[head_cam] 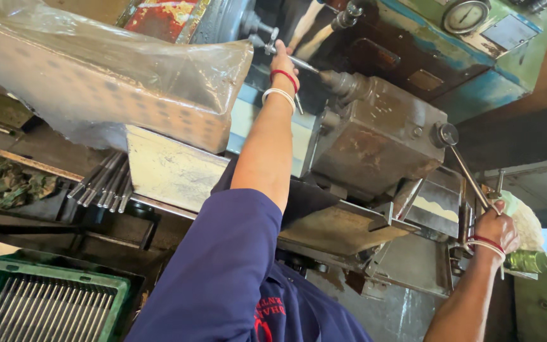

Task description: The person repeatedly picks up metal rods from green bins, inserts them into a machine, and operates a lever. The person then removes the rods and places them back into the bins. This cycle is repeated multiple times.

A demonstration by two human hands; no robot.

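While the left hand (284, 62) pinches a thin rod (303, 64) lying toward the chuck (340, 81), the right hand (496, 227) grips a lever (466, 171).

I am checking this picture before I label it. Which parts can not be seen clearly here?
- Head view: the left hand fingers curl away behind a thin metal rod; the grip is unclear.
- Head view: the right hand closes on a lever; the palm is hidden.
- Round gauge: cut off by the top edge.
- Green crate of rods: cut off by the bottom edge.
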